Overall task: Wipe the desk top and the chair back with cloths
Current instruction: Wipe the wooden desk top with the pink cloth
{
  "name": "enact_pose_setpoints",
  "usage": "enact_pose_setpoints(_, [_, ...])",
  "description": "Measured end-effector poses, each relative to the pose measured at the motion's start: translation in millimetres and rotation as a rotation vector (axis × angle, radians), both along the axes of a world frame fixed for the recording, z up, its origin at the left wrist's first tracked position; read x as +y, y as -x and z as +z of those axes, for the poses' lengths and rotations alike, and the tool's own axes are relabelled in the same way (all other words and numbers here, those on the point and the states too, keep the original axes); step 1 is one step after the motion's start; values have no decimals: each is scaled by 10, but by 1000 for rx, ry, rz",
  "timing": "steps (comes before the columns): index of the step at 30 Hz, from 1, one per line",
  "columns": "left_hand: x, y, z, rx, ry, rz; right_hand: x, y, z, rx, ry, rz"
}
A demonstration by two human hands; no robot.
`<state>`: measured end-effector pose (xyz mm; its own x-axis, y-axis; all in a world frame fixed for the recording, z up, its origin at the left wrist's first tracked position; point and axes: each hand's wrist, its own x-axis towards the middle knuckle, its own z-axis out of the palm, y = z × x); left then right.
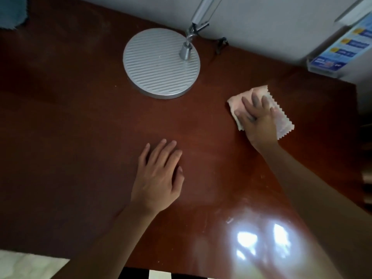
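Observation:
A reddish-brown desk top point(80, 127) fills the view. My right hand point(258, 121) presses flat on a pale pink cloth point(283, 121) with a zigzag edge, near the desk's right side. Its fingers lie straight over the cloth. My left hand point(159, 176) rests palm down on the bare wood at the middle, fingers straight, holding nothing. A blue cloth point(12, 11) lies at the far left corner, partly cut off by the frame. The chair back is out of view.
A grey lamp with a round ribbed base point(161, 63) stands at the back of the desk, its arm rising toward the white wall. A white unit with a blue label point(342, 51) sits at the right. Glare marks the desk front point(261, 238).

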<state>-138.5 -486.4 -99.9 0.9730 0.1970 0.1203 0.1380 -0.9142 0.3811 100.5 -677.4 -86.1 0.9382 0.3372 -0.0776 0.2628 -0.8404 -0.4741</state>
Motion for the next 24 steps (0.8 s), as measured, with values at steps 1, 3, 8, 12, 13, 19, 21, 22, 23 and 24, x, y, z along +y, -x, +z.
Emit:
enact_pose_setpoints(1, [-12, -10, 4, -2, -10, 7, -10, 30, 10, 13, 21, 20])
enact_pose_setpoints(3, [-35, -18, 6, -21, -19, 14, -166, 186, -6, 7, 92, 115])
enact_pose_setpoints(8, [-38, -20, -27, -48, -30, 18, -313, 19, -43, -38, 223, 197])
enact_pose_setpoints(12, [-41, -5, -5, -27, -50, 27, -15, -660, -27, -30, 265, 75])
enact_pose_setpoints(13, [-42, -13, 2, -24, -52, 27, 19, -686, -58, -51, 277, 68])
enact_pose_setpoints(19, [-45, -10, -12, -50, -40, 61, 122, 532, -81, -89, 96, 419])
enact_pose_setpoints(21, [-43, -11, -23, -71, -31, 89, 58, 1036, -134, -169, 101, 580])
enact_pose_setpoints(22, [-38, -16, -23, -81, -22, 98, 24, 1152, -150, -169, 101, 605])
enact_pose_setpoints(23, [-37, -15, -14, -87, -12, 102, 7, 1174, -166, -160, 102, 612])
enact_pose_setpoints(24, [-40, -8, -4, -84, -4, 104, 13, 1149, -169, -165, 100, 612])
